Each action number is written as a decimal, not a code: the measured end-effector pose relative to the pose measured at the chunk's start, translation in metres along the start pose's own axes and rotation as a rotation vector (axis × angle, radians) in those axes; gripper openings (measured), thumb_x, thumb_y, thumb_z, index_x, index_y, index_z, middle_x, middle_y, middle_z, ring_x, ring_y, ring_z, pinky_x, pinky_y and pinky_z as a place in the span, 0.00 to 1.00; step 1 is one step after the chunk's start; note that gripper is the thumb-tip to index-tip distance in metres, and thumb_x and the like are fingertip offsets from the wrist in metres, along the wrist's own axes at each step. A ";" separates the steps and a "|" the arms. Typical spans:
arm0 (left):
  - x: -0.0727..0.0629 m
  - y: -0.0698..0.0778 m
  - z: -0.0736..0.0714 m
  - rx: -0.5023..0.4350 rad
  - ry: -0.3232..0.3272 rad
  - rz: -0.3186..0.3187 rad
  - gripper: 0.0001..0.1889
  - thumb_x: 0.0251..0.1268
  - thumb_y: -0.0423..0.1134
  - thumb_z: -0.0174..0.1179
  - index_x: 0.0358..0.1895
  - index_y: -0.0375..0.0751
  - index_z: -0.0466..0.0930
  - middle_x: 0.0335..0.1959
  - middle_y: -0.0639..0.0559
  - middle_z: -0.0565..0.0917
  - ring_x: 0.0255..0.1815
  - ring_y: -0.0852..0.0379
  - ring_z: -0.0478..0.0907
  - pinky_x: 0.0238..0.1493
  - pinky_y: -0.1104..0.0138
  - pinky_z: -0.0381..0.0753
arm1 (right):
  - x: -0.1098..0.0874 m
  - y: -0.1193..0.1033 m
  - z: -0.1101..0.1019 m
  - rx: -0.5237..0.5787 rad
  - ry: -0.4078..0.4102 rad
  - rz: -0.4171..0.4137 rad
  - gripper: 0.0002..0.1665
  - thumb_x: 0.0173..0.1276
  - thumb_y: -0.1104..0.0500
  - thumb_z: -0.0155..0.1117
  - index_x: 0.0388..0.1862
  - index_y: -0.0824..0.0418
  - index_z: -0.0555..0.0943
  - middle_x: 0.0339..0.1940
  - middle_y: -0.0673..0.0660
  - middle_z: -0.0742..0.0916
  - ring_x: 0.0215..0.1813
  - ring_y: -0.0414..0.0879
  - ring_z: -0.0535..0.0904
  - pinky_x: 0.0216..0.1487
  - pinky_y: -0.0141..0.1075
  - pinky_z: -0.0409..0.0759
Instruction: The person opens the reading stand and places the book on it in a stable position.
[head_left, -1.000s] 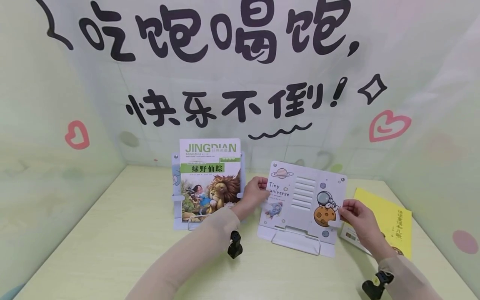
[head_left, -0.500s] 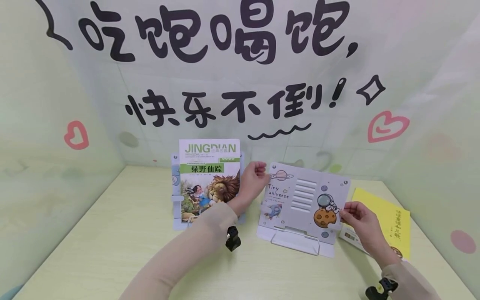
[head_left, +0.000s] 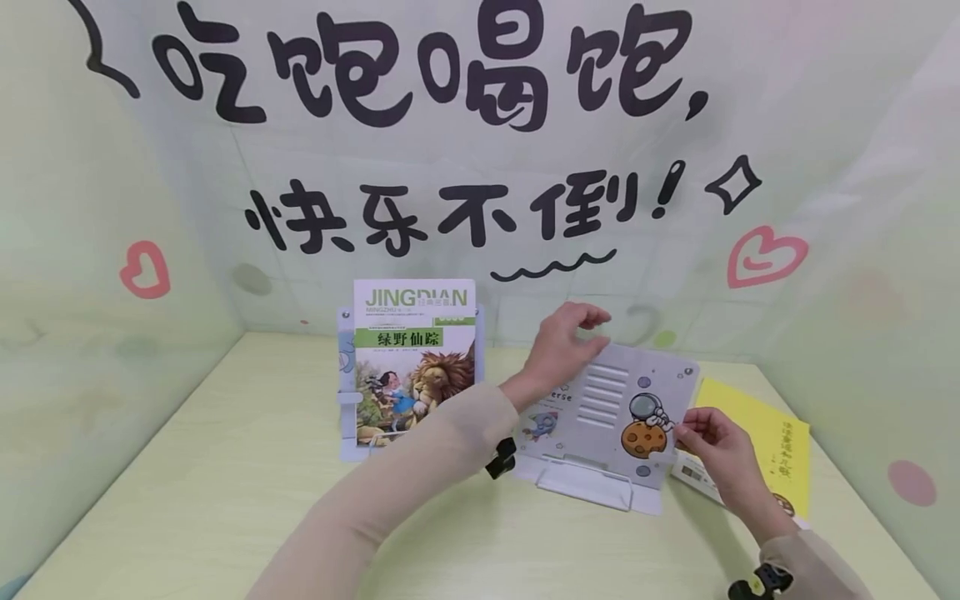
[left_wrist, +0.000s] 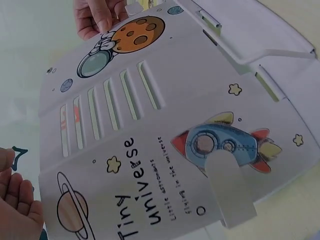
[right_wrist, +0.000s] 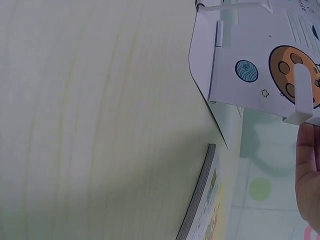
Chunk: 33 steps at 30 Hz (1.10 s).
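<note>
A white metal book stand (head_left: 607, 446) with a "Tiny universe" print, an astronaut and a rocket stands slanted on the table. My right hand (head_left: 720, 450) pinches its right edge beside the orange planet, thumb on the front. Over the stand's top left part is my left hand (head_left: 564, 350), its thumb and fingers parted at the top edge. The left wrist view shows that left hand (left_wrist: 17, 200) loosely curled just off the upper edge, holding nothing. White clips (left_wrist: 227, 185) and a wire page holder (head_left: 585, 487) sit on the stand's front.
To the left, a book (head_left: 416, 358) with a lion cover stands on a second stand (head_left: 347, 429). A yellow book (head_left: 787, 433) lies behind and beside my right hand. The printed backdrop (head_left: 375, 150) rises behind the pale wooden table (head_left: 225, 450).
My left hand has let go of the stand's left edge and moved up and right to its top edge. My right hand keeps hold of the right edge.
</note>
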<state>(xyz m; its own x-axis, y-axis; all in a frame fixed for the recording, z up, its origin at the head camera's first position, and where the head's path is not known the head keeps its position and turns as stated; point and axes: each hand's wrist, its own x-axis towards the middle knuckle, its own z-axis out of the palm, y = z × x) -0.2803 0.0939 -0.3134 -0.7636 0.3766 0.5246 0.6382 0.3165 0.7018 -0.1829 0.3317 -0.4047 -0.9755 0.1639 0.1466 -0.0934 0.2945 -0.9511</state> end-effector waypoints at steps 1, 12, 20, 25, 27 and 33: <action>0.001 0.001 0.003 0.011 -0.024 0.004 0.13 0.61 0.33 0.62 0.50 0.39 0.79 0.47 0.49 0.80 0.48 0.57 0.76 0.52 0.72 0.75 | -0.001 0.000 0.001 0.015 0.004 -0.005 0.09 0.67 0.63 0.60 0.41 0.67 0.73 0.30 0.43 0.80 0.33 0.34 0.78 0.38 0.28 0.82; 0.008 0.010 0.021 0.131 -0.198 -0.006 0.12 0.61 0.37 0.62 0.48 0.44 0.81 0.45 0.54 0.82 0.46 0.63 0.76 0.46 0.82 0.71 | -0.017 -0.004 0.017 -0.061 0.061 -0.056 0.09 0.66 0.69 0.58 0.40 0.74 0.70 0.27 0.42 0.80 0.30 0.34 0.79 0.31 0.27 0.80; 0.010 0.011 0.022 0.305 -0.284 0.091 0.06 0.61 0.41 0.62 0.41 0.47 0.84 0.37 0.59 0.84 0.38 0.67 0.74 0.42 0.81 0.68 | -0.024 -0.005 0.022 -0.090 0.100 -0.077 0.09 0.65 0.70 0.59 0.41 0.74 0.71 0.29 0.40 0.80 0.31 0.32 0.78 0.33 0.26 0.80; 0.012 0.008 0.024 0.245 -0.293 0.116 0.05 0.61 0.39 0.63 0.38 0.46 0.84 0.35 0.58 0.84 0.37 0.66 0.75 0.43 0.80 0.68 | -0.029 -0.006 0.023 -0.076 0.108 -0.090 0.10 0.64 0.72 0.58 0.42 0.76 0.71 0.29 0.41 0.80 0.32 0.32 0.78 0.35 0.27 0.81; 0.013 0.007 0.025 0.222 -0.293 0.129 0.05 0.60 0.39 0.63 0.38 0.46 0.84 0.35 0.58 0.84 0.36 0.67 0.75 0.44 0.80 0.68 | -0.031 -0.006 0.023 -0.070 0.104 -0.099 0.10 0.64 0.72 0.59 0.42 0.76 0.71 0.29 0.41 0.81 0.32 0.33 0.78 0.35 0.27 0.82; 0.013 0.002 0.026 0.186 -0.300 0.175 0.06 0.60 0.41 0.64 0.38 0.44 0.82 0.34 0.56 0.83 0.35 0.66 0.74 0.43 0.79 0.67 | -0.032 -0.003 0.015 0.123 0.069 -0.115 0.06 0.65 0.69 0.59 0.40 0.72 0.74 0.30 0.45 0.84 0.32 0.35 0.81 0.36 0.28 0.82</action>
<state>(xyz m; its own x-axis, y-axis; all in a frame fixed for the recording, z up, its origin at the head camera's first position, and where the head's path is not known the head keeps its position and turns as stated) -0.2867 0.1221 -0.3175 -0.5963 0.6680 0.4451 0.7843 0.3668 0.5003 -0.1547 0.3109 -0.4103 -0.9414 0.2017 0.2704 -0.2311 0.1982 -0.9525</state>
